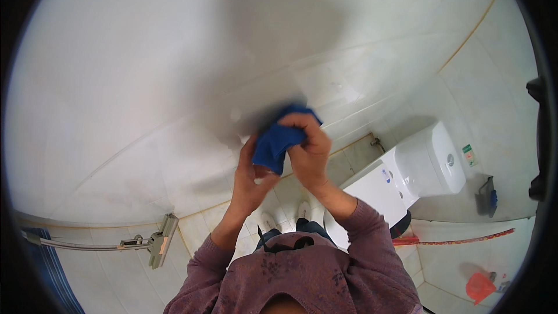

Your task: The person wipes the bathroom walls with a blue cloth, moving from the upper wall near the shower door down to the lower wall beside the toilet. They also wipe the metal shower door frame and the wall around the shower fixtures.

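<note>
A blue cloth [273, 144] is bunched between my two hands, in front of the pale tiled wall [151, 81]. My left hand [247, 186] is closed around the cloth's lower left side. From the right, my right hand [311, 154] grips the cloth, its fingers bent over the top. The cloth's upper end reaches toward the wall; whether it touches the tiles I cannot tell. Folds of the cloth hide some of the fingers.
A white toilet [430, 160] stands to the right, its lid down. Beyond it are a grey wall holder [488, 196], a red-patterned stick [465, 238] and a red bag-like thing [480, 286]. At left, a metal rail [87, 247] runs to a metal-framed panel edge [163, 241].
</note>
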### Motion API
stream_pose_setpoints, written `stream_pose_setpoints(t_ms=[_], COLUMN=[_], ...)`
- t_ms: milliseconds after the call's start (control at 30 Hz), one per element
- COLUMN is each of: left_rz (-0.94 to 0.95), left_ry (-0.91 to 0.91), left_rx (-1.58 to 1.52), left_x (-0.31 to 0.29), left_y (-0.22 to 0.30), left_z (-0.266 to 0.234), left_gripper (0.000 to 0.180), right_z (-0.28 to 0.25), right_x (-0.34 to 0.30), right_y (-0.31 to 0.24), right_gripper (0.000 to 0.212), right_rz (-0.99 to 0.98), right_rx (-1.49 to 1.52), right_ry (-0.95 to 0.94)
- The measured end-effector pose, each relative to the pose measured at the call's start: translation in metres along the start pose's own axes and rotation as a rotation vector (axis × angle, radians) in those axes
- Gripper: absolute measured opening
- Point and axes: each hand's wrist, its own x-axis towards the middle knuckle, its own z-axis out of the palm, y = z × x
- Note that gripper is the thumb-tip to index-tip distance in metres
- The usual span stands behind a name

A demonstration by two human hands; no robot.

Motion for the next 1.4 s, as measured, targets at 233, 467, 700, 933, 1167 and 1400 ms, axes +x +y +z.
stream_pose_setpoints(t_ms=[233,467,700,933,1167,1400], left_rz=[0.7,0.496,-0.189,-0.137,0.633,1.119], left_ry=[0.531,0.471,0.097,0.163,0.576,0.802], left_rx=[-0.008,0.505,0.113,-0.005,0.485,0.756], left_x=[0.043,0.016,-0.032,-0.034,0.001,0.031], left_y=[0.099,0.041,-0.089,-0.055,0.075,0.159], left_z=[-0.005,-0.046,-0.065,-0.066,-0.102,-0.136], left_gripper=[0.029,0.02,0.014,0.014,0.02,0.024], right_z=[0.06,0.074,0.05,0.061,0.088,0.133], right_x=[0.07,0.027,-0.062,-0.072,0.013,0.061], right_y=[-0.089,-0.031,0.084,0.071,-0.054,-0.095], right_gripper=[0.042,0.046,0.039,0.029,0.029,0.039], right_rz=[-0.598,-0.59,-0.234,0.173,-0.399,-0.728], right_rx=[-0.084,-0.579,-0.663,-0.324,-0.002,-0.193], right_ry=[-0.243,-0.343,-0.43,-0.287,-0.201,-0.302])
